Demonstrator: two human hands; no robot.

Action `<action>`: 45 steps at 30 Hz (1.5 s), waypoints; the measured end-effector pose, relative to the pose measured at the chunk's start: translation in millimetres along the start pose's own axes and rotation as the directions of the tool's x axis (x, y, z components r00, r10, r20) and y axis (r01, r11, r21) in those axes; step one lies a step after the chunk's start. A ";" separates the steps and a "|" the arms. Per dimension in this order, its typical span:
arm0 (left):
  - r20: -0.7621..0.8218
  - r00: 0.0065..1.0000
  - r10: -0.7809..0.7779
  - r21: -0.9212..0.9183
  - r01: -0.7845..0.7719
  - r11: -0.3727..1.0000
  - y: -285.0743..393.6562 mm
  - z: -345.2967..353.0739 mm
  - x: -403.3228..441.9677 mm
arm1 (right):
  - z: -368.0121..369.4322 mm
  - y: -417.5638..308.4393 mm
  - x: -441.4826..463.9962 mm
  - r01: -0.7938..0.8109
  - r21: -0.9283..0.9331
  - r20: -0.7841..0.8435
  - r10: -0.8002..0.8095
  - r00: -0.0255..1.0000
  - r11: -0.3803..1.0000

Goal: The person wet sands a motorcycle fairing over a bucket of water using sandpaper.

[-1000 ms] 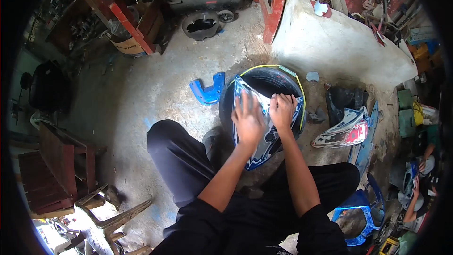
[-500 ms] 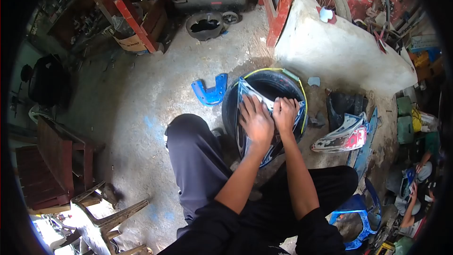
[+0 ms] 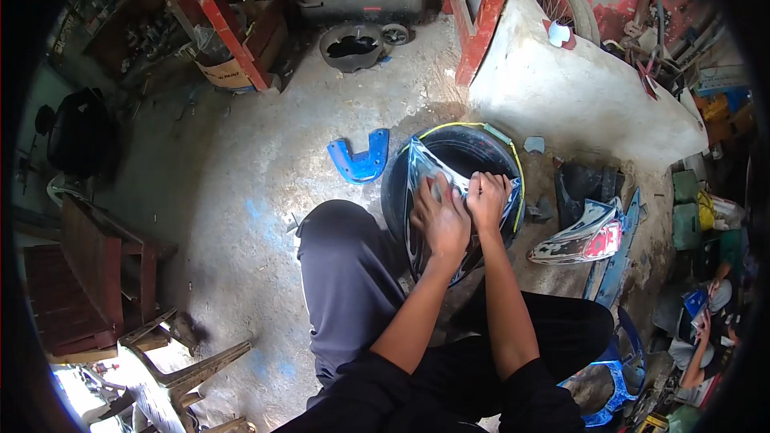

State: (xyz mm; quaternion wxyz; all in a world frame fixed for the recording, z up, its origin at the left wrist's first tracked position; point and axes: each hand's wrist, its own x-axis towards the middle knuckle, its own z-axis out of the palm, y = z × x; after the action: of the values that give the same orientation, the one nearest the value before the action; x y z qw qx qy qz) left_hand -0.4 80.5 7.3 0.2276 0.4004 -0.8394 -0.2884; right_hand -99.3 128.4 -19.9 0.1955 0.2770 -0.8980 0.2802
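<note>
A motorcycle fairing panel (image 3: 425, 162), blue, black and white with worn patches, lies across the top of a black bucket (image 3: 391, 207) with a yellow handle. My left hand (image 3: 443, 218) presses on the panel's face with bent fingers. Something small and greyish shows between those fingers, too hidden to name. Beside it, my right hand (image 3: 488, 202) grips the panel's upper edge with curled fingers. The panel's lower end is partly hidden by my forearms.
A blue U-shaped plastic part (image 3: 358, 162) lies left of the bucket. To the right sits another fairing piece (image 3: 579, 234), white, blue and red. A white slanted panel (image 3: 573, 84) leans behind. At far right, another person's hand (image 3: 703, 327) holds a blue thing.
My left hand has shifted slightly down on the panel, and its fingers, spread flatter before, are now more bent. My right hand stays at the panel's edge. The view has moved slightly.
</note>
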 end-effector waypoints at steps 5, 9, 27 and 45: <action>-0.097 0.995 -0.001 0.037 0.005 0.999 -2.0 15.9 11.8 | 1.1 2.7 -4.5 0.019 0.001 -0.024 -0.019 1.000 1.000; -0.035 0.999 -0.007 0.072 0.009 0.997 -6.5 5.2 -7.3 | -2.9 -2.9 3.3 -0.012 0.022 0.011 0.012 1.000 1.000; 0.108 0.994 -0.034 0.085 0.024 0.996 6.3 -2.0 -6.5 | 1.2 0.3 0.5 0.000 0.000 -0.020 0.000 1.000 1.000; 0.099 0.995 -0.002 0.122 -0.010 0.992 7.9 -5.6 -18.1 | 7.2 4.3 0.9 0.013 0.015 -0.054 -0.012 0.998 1.000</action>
State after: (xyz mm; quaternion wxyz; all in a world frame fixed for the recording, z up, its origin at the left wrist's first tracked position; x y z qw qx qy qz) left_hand 9.2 97.4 13.9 0.1613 0.3969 -0.8667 -0.2555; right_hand -104.1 126.6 -26.6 0.2195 0.2763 -0.8885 0.2932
